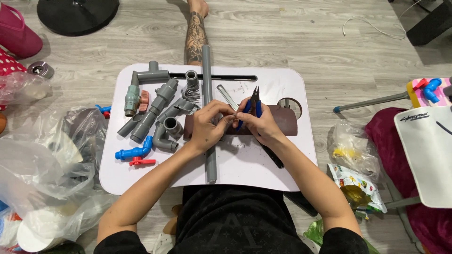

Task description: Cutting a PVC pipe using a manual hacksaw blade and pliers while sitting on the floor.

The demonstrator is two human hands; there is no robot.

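Note:
My right hand (262,125) grips blue-handled cutting pliers (254,99), jaws pointing away from me. My left hand (207,126) pinches a small piece right at the plier handles; what the piece is I cannot tell. Both hands hover over a brown sheet (286,121) on a white lap table (263,164). A long grey pipe (208,84) runs lengthwise under my left hand. A clear tube (226,96) lies just beyond my fingers.
Grey pipe fittings (160,110), a grey-green valve (132,98) and a blue tap with red handle (135,154) crowd the table's left side. Plastic bags (42,164) lie on the floor at left, snack packets (355,181) at right. A tattooed leg (195,35) extends beyond the table.

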